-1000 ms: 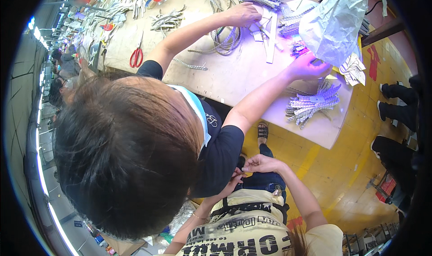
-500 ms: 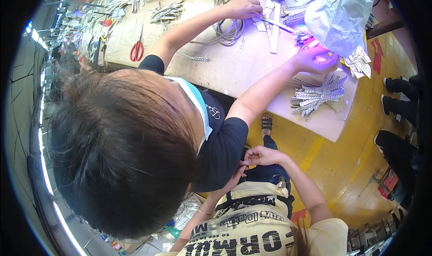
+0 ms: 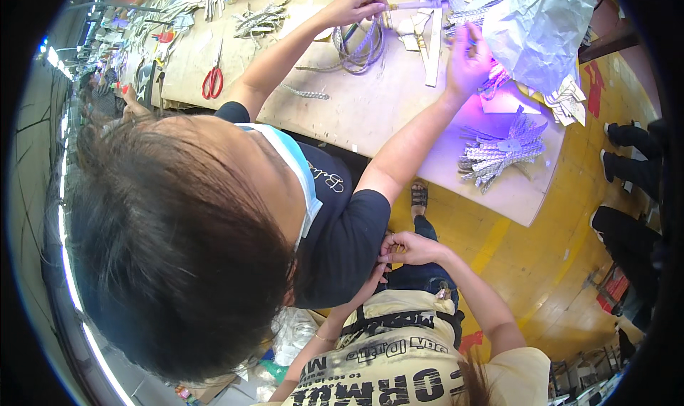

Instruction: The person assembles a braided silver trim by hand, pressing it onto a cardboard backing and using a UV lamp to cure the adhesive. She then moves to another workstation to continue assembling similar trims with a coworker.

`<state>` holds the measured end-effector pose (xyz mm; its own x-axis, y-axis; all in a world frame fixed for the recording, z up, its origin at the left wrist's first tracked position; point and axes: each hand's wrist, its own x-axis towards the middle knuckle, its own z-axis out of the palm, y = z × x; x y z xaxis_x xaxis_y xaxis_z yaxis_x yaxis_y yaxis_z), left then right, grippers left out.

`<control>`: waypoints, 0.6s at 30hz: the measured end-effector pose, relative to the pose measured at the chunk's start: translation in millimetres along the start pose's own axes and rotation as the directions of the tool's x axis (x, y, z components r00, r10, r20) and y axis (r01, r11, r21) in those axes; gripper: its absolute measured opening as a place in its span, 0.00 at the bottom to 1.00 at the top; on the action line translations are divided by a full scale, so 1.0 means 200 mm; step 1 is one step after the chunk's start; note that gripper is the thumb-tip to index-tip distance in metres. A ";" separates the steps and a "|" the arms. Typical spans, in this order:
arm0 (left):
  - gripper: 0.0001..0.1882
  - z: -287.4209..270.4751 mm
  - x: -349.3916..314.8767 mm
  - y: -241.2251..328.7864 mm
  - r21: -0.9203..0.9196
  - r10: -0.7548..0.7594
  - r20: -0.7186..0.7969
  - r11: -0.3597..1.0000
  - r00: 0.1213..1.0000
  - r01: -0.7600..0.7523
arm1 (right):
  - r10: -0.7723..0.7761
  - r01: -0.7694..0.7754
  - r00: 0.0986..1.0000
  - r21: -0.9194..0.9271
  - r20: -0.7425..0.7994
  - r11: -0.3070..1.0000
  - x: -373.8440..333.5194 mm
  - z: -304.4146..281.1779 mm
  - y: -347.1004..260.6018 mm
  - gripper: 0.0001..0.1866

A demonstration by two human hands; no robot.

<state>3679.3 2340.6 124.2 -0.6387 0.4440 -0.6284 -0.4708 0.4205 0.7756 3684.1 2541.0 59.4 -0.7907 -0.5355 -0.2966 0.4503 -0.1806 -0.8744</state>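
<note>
My right hand (image 3: 413, 248) is in front of my waist, its thumb and fingertips drawn together in a pinch. Against its fingertips rest the closed fingers of my left hand (image 3: 370, 283), partly covered by the co-worker's dark sleeve (image 3: 345, 249). Whatever small thing lies between my fingers, if anything, is too small to make out. Just ahead, a co-worker bends over the table (image 3: 342, 114). One of their hands (image 3: 356, 8) is beside a thin pale strip (image 3: 417, 5); their other hand (image 3: 470, 60) is raised near a crumpled white plastic bag (image 3: 541, 35).
On the table lie a bundle of grey braided straps (image 3: 502, 149), a coil of braided cord (image 3: 363, 49), red-handled scissors (image 3: 213, 83) and pale strips (image 3: 433, 49). Another person's dark-clad legs (image 3: 630, 228) stand at the right. The co-worker's head (image 3: 185, 249) fills the left.
My hands stay together in nearly the same place. The co-worker's hand near the bag has moved up and left; their other hand has shifted left. The co-worker's head has shifted slightly left.
</note>
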 end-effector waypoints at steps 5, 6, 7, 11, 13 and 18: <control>0.08 -0.01 0.00 0.02 0.000 0.018 -0.008 1.000 1.000 -0.018 | 0.065 -0.065 0.997 -0.017 0.036 0.998 0.01 0.01 -0.01 0.13; 0.08 -0.01 0.00 0.02 0.016 0.047 0.000 0.999 0.999 -0.047 | 0.064 -0.063 0.998 -0.013 0.020 0.998 0.02 0.01 -0.01 0.13; 0.09 -0.02 0.00 0.01 0.056 -0.001 -0.007 0.998 1.000 0.001 | 0.056 -0.056 0.998 -0.004 0.008 0.998 0.02 0.01 -0.01 0.13; 0.10 -0.06 0.00 -0.02 0.115 -0.069 -0.016 0.991 0.997 0.071 | 0.118 -0.119 0.992 0.016 0.032 0.993 0.03 0.01 -0.03 0.14; 0.10 -0.07 0.00 -0.05 0.094 -0.076 -0.024 0.993 0.997 0.078 | 0.122 -0.122 0.992 0.010 0.037 0.992 0.03 0.02 -0.03 0.14; 0.11 -0.09 -0.02 -0.06 0.167 -0.093 -0.015 0.981 0.996 0.094 | 0.104 -0.105 0.994 0.024 0.043 0.994 0.05 0.04 -0.01 0.15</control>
<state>3676.7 2319.8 117.9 -0.6011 0.3916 -0.6966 -0.4201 0.5867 0.6923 3678.8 2528.7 60.5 -0.7208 -0.5866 -0.3692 0.5411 -0.1433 -0.8286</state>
